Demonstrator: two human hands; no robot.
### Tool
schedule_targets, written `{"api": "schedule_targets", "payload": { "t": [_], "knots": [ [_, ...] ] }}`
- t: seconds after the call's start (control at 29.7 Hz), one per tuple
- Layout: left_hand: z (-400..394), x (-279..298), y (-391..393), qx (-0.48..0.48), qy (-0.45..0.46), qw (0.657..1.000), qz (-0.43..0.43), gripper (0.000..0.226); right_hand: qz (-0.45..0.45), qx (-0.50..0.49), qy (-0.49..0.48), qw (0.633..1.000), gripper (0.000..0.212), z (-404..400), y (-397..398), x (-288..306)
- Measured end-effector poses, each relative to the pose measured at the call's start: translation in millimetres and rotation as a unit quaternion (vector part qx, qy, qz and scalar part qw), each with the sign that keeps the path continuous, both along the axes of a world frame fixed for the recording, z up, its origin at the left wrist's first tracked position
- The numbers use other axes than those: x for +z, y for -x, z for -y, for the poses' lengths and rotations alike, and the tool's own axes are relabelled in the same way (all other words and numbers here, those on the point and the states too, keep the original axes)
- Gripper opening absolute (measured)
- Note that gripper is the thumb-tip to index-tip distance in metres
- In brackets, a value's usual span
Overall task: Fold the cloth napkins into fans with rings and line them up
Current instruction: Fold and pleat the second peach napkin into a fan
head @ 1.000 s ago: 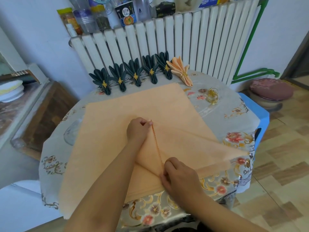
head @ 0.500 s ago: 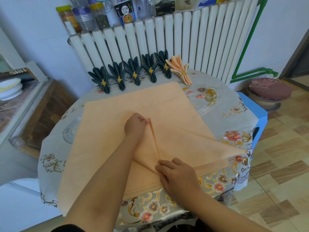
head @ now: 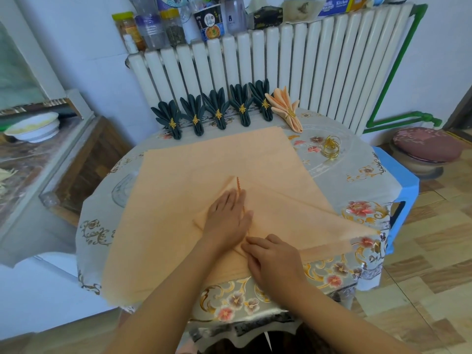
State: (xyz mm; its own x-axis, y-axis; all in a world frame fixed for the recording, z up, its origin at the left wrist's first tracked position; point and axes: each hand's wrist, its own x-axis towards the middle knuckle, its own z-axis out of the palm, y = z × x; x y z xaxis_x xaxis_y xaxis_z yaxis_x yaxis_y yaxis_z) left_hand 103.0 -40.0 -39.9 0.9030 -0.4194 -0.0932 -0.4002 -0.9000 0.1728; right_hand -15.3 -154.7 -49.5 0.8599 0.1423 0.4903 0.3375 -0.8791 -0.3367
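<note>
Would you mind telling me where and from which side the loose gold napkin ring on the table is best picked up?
Pinch the gold napkin ring across its wire band, probably from above with the right hand. It lies by itself on the table, right of the peach napkin, with nothing touching it, so thumb and forefinger can likely close over the upper coils unhindered.

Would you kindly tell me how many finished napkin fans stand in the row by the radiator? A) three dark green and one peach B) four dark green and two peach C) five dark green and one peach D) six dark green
C: five dark green fans and one peach fan at the row's right end, each ringed in gold.
</note>
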Motion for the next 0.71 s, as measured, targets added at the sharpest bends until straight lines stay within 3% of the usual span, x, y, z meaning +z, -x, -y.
{"api": "schedule_targets", "payload": {
  "t": [0.24,0.4,0.54,0.64,0.71],
  "knots": [
    [-1.0,1.0,1.9,-0.003,-0.037,0.999,-0.005,0.058,-0.059,0.01,-0.043,0.997,0.018,3.1,3.0,2.5],
    [-2.2,1.0,1.3,-0.01,-0.042,0.999,-0.003,0.059,-0.178,0.027,-0.106,0.978,0.023,25.4,-8.0,23.5],
    [-1.3,0.2,1.9,-0.008,-0.04,0.999,-0.005,0.059,-0.142,-0.098,-0.061,0.983,0.031,69.9,-20.4,38.1],
    [-3.3,1.1,0.8,-0.009,-0.041,0.999,-0.009,0.059,-0.223,-0.184,0.031,0.957,0.041,107.9,-31.2,44.5],
    [-3.0,1.1,0.2,-0.012,-0.039,0.999,-0.006,0.058,-0.304,-0.179,0.005,0.936,0.039,129.2,-34.2,52.5]
  ]
}}
